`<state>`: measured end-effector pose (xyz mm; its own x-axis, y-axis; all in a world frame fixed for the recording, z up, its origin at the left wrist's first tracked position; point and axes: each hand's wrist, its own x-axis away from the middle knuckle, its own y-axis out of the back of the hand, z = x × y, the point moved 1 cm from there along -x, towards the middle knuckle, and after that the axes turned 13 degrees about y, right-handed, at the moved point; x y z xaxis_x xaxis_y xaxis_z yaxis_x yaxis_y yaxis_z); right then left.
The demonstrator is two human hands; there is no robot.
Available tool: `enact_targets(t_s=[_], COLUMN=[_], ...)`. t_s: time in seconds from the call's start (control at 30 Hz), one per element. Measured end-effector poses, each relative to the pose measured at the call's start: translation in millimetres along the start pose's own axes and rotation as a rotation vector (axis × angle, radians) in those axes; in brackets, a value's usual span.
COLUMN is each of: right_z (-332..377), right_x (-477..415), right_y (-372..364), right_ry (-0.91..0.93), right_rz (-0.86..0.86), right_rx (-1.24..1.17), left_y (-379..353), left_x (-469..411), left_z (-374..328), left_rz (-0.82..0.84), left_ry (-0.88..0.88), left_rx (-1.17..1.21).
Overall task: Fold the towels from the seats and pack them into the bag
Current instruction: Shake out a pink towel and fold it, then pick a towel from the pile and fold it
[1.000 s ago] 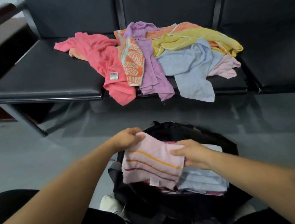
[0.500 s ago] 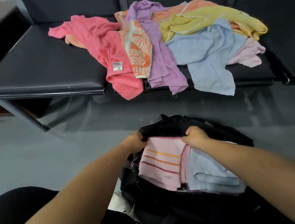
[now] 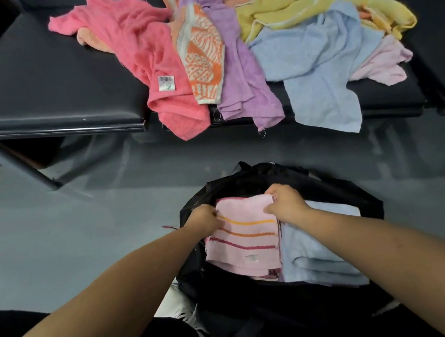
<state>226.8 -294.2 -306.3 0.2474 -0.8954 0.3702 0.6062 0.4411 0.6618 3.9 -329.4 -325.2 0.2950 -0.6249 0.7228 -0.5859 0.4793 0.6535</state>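
Now that the striped pink towel (image 3: 244,238) has sunk into the bag (image 3: 366,206) beside the blue towel (image 3: 318,254), left hand (image 3: 203,218) and right hand (image 3: 285,202) apparently pinch its far corners, one more packed, while loose towels (image 3: 257,52) wait on the seats (image 3: 36,79).

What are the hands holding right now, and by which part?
Both grip the folded pink striped towel at its far edge: the left hand at the left corner, the right hand at the right corner, in the open bag.

Bare forearms (image 3: 135,291) behind the left hand (image 3: 204,221) and right hand (image 3: 287,202); black trousers (image 3: 13,325) over the legs, below the left hand.
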Motion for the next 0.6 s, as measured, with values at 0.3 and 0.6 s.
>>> enact_targets(t_s=[0.3, 0.6], right_z=[35.4, 150.0], right_x=[0.1, 2.9], right_y=[18.7, 136.9], right_ry=[-0.021, 0.129], right_rz=[0.02, 0.016], right_rx=[0.102, -0.561], left_y=[23.2, 172.5], left_x=[24.2, 108.6], left_z=[-28.3, -123.5], left_rz=[-0.13, -0.35], left_ry=[-0.099, -0.494], left_rx=[-0.092, -0.307])
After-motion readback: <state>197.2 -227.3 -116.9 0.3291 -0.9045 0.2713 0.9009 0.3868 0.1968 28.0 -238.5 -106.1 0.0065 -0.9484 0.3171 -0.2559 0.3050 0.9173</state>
